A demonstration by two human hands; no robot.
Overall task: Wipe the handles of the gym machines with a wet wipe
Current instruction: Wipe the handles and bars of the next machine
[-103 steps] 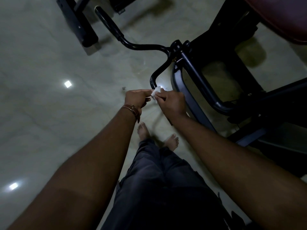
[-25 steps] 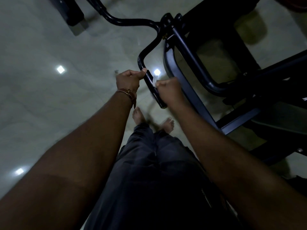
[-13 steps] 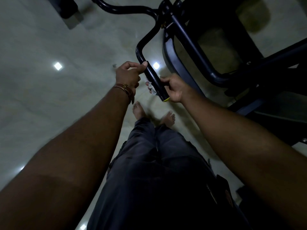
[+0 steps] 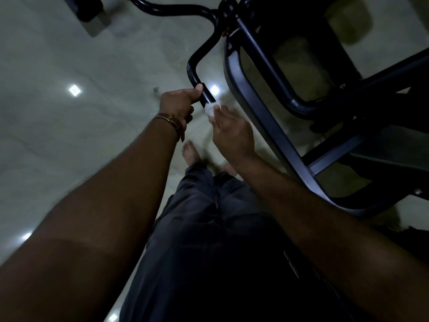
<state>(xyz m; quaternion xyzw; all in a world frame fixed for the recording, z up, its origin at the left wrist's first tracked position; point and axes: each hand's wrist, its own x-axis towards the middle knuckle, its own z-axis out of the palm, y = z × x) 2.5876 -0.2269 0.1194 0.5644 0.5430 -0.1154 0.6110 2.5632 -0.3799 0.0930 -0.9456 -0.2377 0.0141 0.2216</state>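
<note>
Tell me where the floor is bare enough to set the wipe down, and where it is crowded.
Bare floor spreads left of the left hand and the handle, out to the dark machine foot at top. Crowded: right of the right hand and wet wipe, where the machine frame and its bars cover the floor.

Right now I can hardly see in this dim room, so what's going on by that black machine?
A person is cleaning a gym machine's black handle. The left hand grips the handle's upper part, thumb pressed on it. The right hand holds a crumpled white wet wipe in its fingers, right at the handle's lower end, which it hides. The person stands barefoot on the glossy floor, beside the machine's dark frame.
</note>
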